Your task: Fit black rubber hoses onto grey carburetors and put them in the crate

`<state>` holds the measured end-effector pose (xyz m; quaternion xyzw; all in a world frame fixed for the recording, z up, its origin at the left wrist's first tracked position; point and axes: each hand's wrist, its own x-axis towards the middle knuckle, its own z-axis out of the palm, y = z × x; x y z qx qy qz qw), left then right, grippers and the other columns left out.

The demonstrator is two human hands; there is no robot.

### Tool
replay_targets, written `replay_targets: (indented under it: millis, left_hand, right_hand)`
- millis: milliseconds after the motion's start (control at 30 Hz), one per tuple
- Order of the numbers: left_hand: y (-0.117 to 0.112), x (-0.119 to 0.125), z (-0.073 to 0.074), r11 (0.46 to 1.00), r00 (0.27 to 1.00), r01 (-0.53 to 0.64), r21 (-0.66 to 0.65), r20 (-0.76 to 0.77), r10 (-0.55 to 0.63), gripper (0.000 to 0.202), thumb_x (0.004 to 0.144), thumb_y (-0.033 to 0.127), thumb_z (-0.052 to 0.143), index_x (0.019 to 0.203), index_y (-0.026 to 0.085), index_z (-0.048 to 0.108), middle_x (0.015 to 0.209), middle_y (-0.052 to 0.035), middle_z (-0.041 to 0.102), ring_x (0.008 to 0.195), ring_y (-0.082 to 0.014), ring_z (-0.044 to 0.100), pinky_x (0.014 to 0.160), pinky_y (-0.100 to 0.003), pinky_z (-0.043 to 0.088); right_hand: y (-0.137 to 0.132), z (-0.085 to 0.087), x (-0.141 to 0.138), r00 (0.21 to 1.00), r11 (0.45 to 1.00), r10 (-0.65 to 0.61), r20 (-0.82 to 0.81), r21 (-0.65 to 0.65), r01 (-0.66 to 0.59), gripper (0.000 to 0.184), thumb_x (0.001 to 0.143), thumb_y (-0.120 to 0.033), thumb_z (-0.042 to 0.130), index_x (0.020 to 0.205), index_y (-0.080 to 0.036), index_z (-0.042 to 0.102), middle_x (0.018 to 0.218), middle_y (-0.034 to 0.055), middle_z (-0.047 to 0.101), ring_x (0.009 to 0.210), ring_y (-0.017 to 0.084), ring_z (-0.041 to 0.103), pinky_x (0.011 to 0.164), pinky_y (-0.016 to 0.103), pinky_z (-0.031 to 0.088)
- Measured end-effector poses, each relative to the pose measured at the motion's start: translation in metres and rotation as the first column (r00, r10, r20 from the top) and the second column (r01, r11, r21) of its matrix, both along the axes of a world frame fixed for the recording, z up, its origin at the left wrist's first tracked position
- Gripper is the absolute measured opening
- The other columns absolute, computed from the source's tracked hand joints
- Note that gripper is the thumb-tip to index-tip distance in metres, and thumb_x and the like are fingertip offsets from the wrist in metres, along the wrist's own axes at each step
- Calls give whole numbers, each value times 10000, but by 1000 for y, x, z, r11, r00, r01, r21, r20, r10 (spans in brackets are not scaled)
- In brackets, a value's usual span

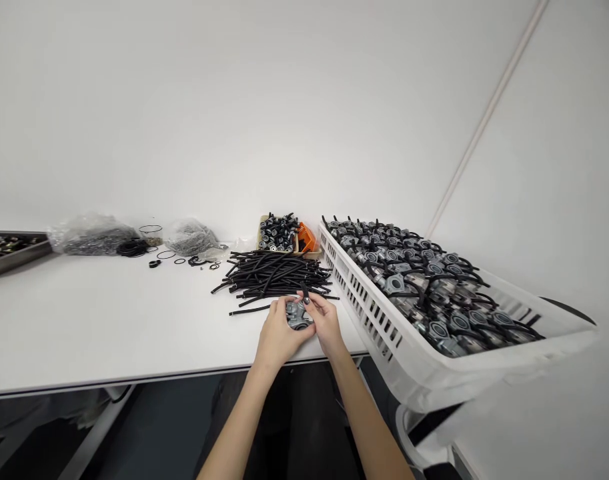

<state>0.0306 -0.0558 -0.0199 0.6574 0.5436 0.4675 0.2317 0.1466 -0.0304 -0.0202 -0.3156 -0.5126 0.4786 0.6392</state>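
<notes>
My left hand (275, 337) is closed around a grey metal carburetor (298, 316), a casting with a round flanged opening facing up towards me. From the other side, my right hand (325, 323) has its thumb and fingers pressed together on a small black piece (305, 293) at the carburetor's upper right. Fingers partly cover both the casting and the black piece. Just beyond my hands lies a loose pile of short black rubber hoses (277, 273) on the white table (134, 320).
To my right stands a white plastic crate (374, 310) full of similar carburetors with black hoses. Behind the pile are a tray of small black-and-grey parts (278, 232) and an orange container (307, 237). Further left are plastic bags (91, 233), black rings (165, 254) and a metal tray (19, 255).
</notes>
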Motion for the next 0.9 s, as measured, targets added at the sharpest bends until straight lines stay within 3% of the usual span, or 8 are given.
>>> replay_targets:
  millis: [500,900]
  left_hand:
    - [1,2,4,999,1000,-19,-34,-21,18,500,683,368,717,1107,225,494,1085,-66,535,989,-239,613,848,-376,481]
    - [0,3,6,997,1000,-20,-71,-18,19,533,676,392,714,1123,214,484,1111,-76,528,1018,-246,595,869,-375,469]
  right_hand:
    - [3,-1,-3,1000,1000,-9,-29,-30,8,267,713,-397,739,901,-208,757,947,52,763,864,211,688,853,347,518]
    - [3,2,-5,996,996,18,-82,-82,-25,232,647,-376,798,753,-188,711,753,-1,699,724,148,622,731,262,480]
